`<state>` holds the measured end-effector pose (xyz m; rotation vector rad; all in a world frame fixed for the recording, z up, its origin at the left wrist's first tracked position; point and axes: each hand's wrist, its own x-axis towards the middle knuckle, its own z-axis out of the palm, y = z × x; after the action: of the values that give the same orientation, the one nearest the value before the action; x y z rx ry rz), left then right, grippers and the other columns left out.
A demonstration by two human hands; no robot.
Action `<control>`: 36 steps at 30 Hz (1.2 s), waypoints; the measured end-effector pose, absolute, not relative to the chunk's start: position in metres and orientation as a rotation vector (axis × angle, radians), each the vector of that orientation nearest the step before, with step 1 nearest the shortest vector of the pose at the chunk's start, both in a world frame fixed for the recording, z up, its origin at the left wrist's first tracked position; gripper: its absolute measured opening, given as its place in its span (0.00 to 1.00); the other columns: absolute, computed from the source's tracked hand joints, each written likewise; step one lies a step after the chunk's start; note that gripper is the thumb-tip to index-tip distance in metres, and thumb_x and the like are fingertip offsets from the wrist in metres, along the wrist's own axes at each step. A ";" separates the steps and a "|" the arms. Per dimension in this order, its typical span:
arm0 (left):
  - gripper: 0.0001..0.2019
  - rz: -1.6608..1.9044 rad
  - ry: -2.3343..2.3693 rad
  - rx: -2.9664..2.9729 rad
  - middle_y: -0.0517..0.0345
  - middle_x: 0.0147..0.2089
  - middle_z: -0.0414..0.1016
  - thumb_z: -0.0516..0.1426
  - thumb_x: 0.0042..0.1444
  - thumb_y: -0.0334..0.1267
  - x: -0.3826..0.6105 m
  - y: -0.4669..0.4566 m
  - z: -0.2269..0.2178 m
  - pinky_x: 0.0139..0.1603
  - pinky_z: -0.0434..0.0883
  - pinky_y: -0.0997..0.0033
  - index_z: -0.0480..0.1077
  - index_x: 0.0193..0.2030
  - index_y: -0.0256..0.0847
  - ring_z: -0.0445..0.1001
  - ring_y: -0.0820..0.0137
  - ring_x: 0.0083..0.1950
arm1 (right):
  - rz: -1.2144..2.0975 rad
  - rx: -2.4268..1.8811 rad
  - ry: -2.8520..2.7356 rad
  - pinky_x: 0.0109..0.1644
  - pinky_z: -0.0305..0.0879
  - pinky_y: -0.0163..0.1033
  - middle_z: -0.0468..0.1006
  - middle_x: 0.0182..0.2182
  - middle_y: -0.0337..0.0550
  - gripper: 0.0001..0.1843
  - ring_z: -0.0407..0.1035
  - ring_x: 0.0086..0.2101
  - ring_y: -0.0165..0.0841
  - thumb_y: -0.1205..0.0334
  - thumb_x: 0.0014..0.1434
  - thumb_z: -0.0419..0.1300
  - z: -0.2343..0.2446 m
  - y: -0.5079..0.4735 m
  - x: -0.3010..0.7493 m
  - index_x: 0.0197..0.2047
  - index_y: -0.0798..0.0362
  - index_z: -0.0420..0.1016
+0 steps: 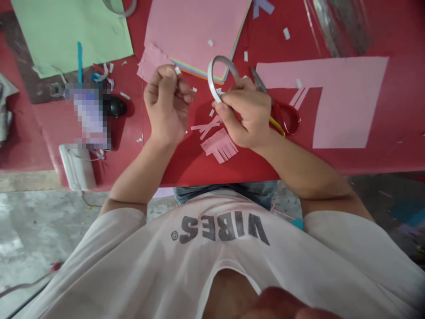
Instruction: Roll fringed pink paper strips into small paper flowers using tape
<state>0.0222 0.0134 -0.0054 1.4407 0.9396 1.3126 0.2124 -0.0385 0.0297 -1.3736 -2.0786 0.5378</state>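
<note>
My left hand (168,104) pinches a small white piece of tape (177,70) between thumb and fingertip, just above the table. Close by on the right, my right hand (248,114) is closed on a thin roll of white tape (211,77), held up on edge. Below and between the hands lies a fringed piece of pink paper (221,146), with crossed pink strips (210,127) beside it. Partly hidden behind my right hand are scissors (288,118) with red and yellow handles.
A pink sheet stack (195,33) lies ahead on the red table (192,170). Green paper (73,33) is at far left, a cut L-shaped pink sheet (345,102) at right. A black mouse (117,106) and white power bank (77,168) sit left, among scattered white scraps.
</note>
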 end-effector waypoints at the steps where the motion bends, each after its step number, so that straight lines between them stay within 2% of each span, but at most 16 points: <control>1: 0.12 1.285 0.920 1.441 0.64 0.32 0.61 0.47 0.75 0.51 0.021 0.014 -0.004 0.33 0.72 0.69 0.59 0.43 0.49 0.62 0.82 0.31 | 0.453 -1.429 -2.146 0.62 0.62 0.51 0.76 0.33 0.43 0.23 0.70 0.40 0.40 0.53 0.75 0.40 0.027 -0.031 0.214 0.40 0.46 0.75; 3: 0.10 1.235 0.893 1.459 0.64 0.34 0.65 0.49 0.75 0.49 0.022 0.009 -0.004 0.32 0.73 0.67 0.62 0.44 0.49 0.65 0.82 0.33 | 0.350 -1.597 -2.282 0.59 0.61 0.53 0.77 0.38 0.46 0.20 0.69 0.42 0.42 0.54 0.73 0.45 0.019 -0.017 0.218 0.42 0.47 0.77; 4: 0.09 1.204 0.883 1.480 0.63 0.34 0.67 0.49 0.74 0.50 0.022 0.005 -0.004 0.32 0.73 0.66 0.63 0.45 0.50 0.67 0.81 0.34 | 0.293 -1.698 -2.300 0.56 0.63 0.53 0.77 0.40 0.48 0.19 0.69 0.42 0.43 0.54 0.72 0.47 0.016 -0.011 0.220 0.39 0.49 0.78; 7: 0.12 1.099 0.903 1.578 0.62 0.38 0.73 0.46 0.74 0.54 0.023 -0.004 -0.009 0.37 0.76 0.63 0.64 0.53 0.55 0.71 0.77 0.37 | 0.233 -1.798 -2.295 0.51 0.64 0.51 0.76 0.44 0.51 0.19 0.69 0.45 0.45 0.51 0.71 0.51 0.014 -0.003 0.224 0.40 0.51 0.78; 9: 0.17 1.029 0.938 1.653 0.60 0.43 0.76 0.44 0.73 0.59 0.022 -0.006 -0.013 0.41 0.78 0.60 0.62 0.58 0.56 0.75 0.73 0.42 | 0.214 -1.798 -2.262 0.51 0.64 0.51 0.77 0.46 0.50 0.19 0.69 0.46 0.46 0.50 0.72 0.49 0.021 -0.006 0.224 0.44 0.48 0.78; 12: 0.24 1.027 0.952 1.701 0.59 0.45 0.77 0.43 0.70 0.65 0.021 -0.005 -0.017 0.43 0.78 0.55 0.63 0.62 0.57 0.79 0.66 0.47 | 0.263 -1.690 -2.129 0.56 0.64 0.52 0.78 0.49 0.49 0.19 0.71 0.50 0.44 0.53 0.73 0.43 0.035 -0.017 0.225 0.50 0.45 0.74; 17: 0.20 0.964 0.950 1.710 0.60 0.37 0.76 0.46 0.69 0.57 0.022 -0.012 -0.006 0.37 0.78 0.57 0.66 0.63 0.60 0.81 0.66 0.38 | 0.473 -1.527 -2.138 0.61 0.61 0.60 0.75 0.55 0.50 0.16 0.67 0.60 0.48 0.50 0.72 0.47 0.028 -0.029 0.226 0.50 0.44 0.72; 20: 0.22 0.898 0.955 1.749 0.58 0.40 0.77 0.47 0.69 0.54 0.022 -0.020 0.003 0.42 0.80 0.56 0.64 0.66 0.57 0.82 0.65 0.42 | 0.508 -1.548 -2.058 0.61 0.63 0.63 0.73 0.58 0.52 0.16 0.65 0.62 0.50 0.47 0.71 0.48 0.018 -0.035 0.224 0.51 0.44 0.71; 23: 0.24 0.930 0.871 1.791 0.57 0.43 0.79 0.49 0.69 0.53 0.023 -0.023 0.005 0.46 0.80 0.55 0.62 0.69 0.55 0.82 0.64 0.45 | 0.489 -1.521 -1.960 0.62 0.65 0.63 0.74 0.57 0.53 0.16 0.67 0.60 0.47 0.47 0.73 0.46 0.014 -0.038 0.220 0.49 0.45 0.70; 28: 0.29 1.026 0.721 1.853 0.57 0.38 0.81 0.55 0.65 0.47 0.025 -0.019 0.000 0.43 0.80 0.61 0.62 0.72 0.47 0.82 0.66 0.38 | 0.405 -1.321 -1.763 0.59 0.73 0.56 0.77 0.47 0.46 0.16 0.74 0.52 0.41 0.44 0.73 0.49 0.004 -0.029 0.216 0.41 0.45 0.67; 32: 0.29 1.032 0.743 1.889 0.55 0.36 0.82 0.58 0.62 0.40 0.025 -0.017 0.000 0.47 0.79 0.63 0.65 0.71 0.41 0.82 0.66 0.38 | 0.352 -1.175 -1.700 0.56 0.77 0.52 0.77 0.43 0.42 0.14 0.77 0.48 0.38 0.46 0.73 0.51 -0.006 -0.022 0.214 0.41 0.45 0.66; 36: 0.28 1.039 0.709 1.840 0.55 0.36 0.82 0.58 0.61 0.36 0.026 -0.019 0.004 0.44 0.79 0.64 0.67 0.69 0.41 0.81 0.67 0.37 | 0.278 -1.125 -1.706 0.54 0.78 0.52 0.77 0.41 0.41 0.12 0.77 0.46 0.38 0.48 0.73 0.52 -0.007 -0.020 0.215 0.41 0.45 0.67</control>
<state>0.0259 -0.0190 0.0039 1.8398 0.7090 1.0394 0.2147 -0.0199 -0.0074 -1.1253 -1.7056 0.2780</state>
